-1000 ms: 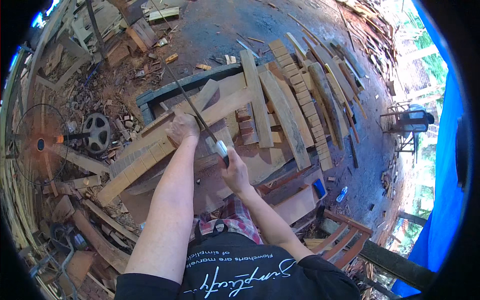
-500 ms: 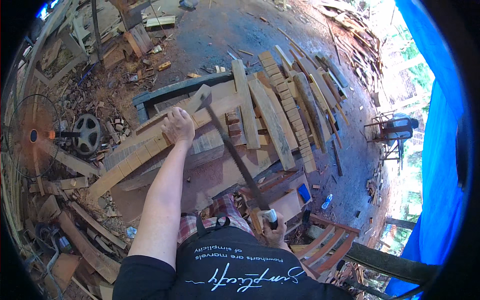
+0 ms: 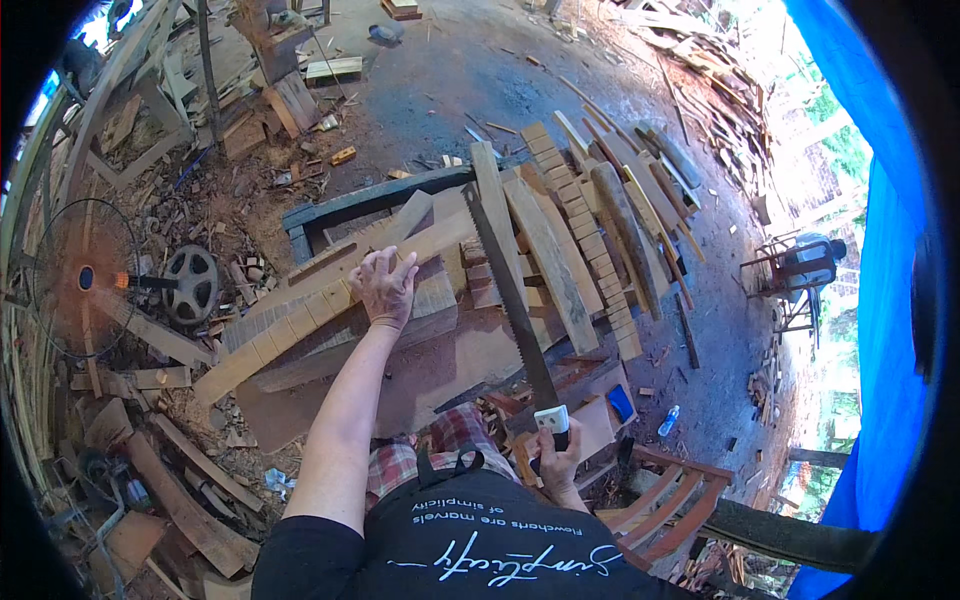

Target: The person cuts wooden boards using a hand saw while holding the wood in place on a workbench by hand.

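My right hand [image 3: 560, 457] is closed round the handle of a handsaw [image 3: 516, 305]. Its long toothed blade slants up and away to the left, with the tip beside the far right end of a light wooden plank [image 3: 432, 238]. Evenly spaced cross lines mark the plank's nearer part. My left hand [image 3: 385, 287] rests on top of that plank with its fingers apart. Beneath lies a thick grey wooden beam [image 3: 415, 312]. The blade appears apart from the plank's end.
Right of the saw lie several long boards [image 3: 545, 245] and a strip with cross lines [image 3: 575, 215]. A spinning fan [image 3: 85, 278] stands at left. A slatted wooden chair [image 3: 665, 510], a blue phone-like object [image 3: 620, 403] and a bottle [image 3: 668, 421] are at right.
The saw has swung right, away from over the plank, and its blade now shows its broad side. My left hand has loosened from a closed grip, fingers spreading. The whole view has shifted slightly.
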Demonstrator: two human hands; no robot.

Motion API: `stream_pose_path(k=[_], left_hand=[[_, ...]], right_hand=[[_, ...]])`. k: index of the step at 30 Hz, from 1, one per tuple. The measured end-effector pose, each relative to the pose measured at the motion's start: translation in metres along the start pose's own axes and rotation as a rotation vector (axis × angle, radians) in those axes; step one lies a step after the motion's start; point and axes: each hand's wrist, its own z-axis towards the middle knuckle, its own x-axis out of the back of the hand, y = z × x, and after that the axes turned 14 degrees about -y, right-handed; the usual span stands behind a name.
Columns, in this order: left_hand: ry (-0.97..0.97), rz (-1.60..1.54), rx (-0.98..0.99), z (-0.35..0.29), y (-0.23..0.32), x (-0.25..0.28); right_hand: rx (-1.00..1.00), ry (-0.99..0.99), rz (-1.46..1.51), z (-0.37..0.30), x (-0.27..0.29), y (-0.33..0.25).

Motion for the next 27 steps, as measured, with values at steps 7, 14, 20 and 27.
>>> stream_pose_path(k=[7, 14, 20, 27], left_hand=[[-0.076, -0.092, -0.073, 0.007, 0.023, -0.009], [-0.196, -0.260, -0.210, -0.020, 0.046, 0.018], [-0.047, 0.063, 0.102, -0.017, -0.033, 0.044], [-0.207, 0.081, 0.212, -0.029, -0.019, 0.047]], right_hand=[[-0.021, -0.059, -0.104, 0.009, -0.004, 0.016], [0.016, -0.017, -0.102, 0.030, -0.010, -0.008], [0.014, -0.026, -0.061, 0.041, -0.010, -0.024], [0.051, -0.056, -0.023, 0.046, -0.015, -0.029]])
